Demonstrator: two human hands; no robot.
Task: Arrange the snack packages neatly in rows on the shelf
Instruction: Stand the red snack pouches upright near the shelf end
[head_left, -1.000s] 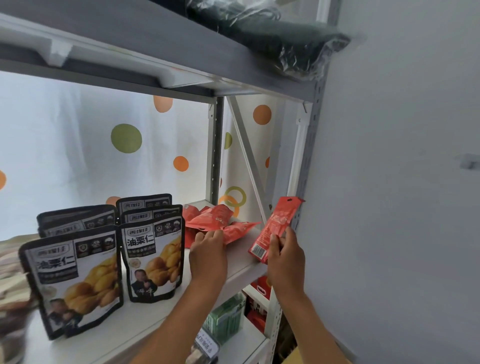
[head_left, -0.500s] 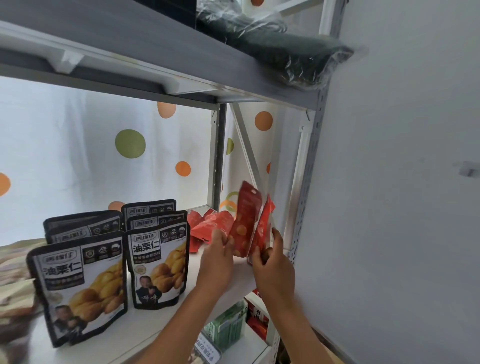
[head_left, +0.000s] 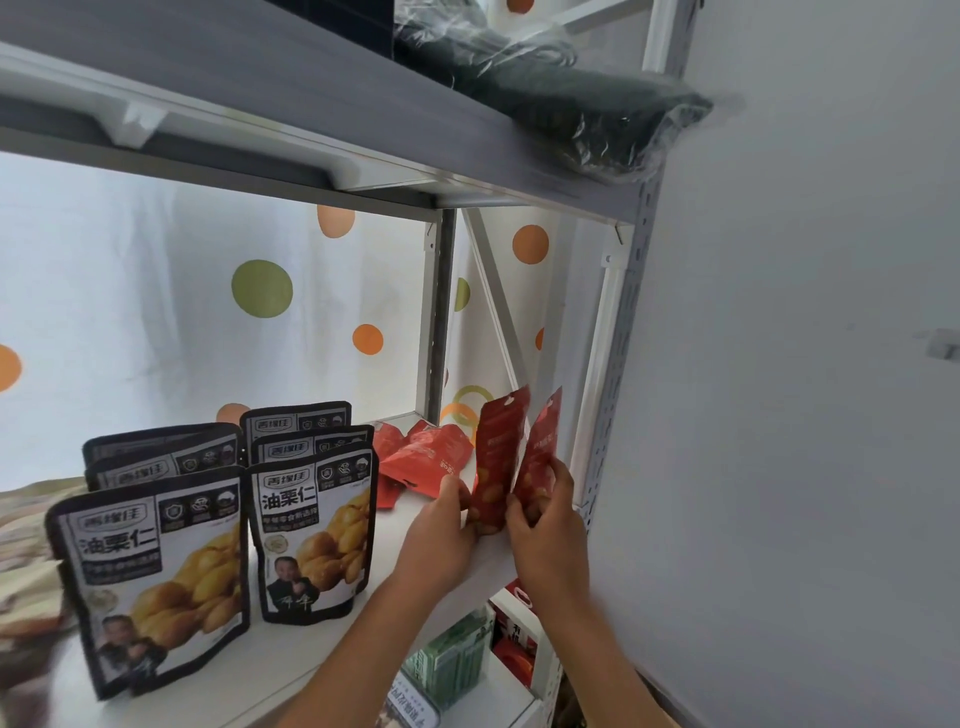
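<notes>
My left grip (head_left: 441, 525) and right grip (head_left: 545, 512) each pinch an upright red packet (head_left: 497, 457), standing them at the shelf's (head_left: 415, 525) right end; next, square them together.

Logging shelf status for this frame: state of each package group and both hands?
Black snack pouches: upright, two rows.
Loose red packets: lying flat, heaped at the back.
Left red packet: upright, held by left hand.
Right red packet: upright, held by right hand.
Green boxes: lower shelf, standing.
</notes>
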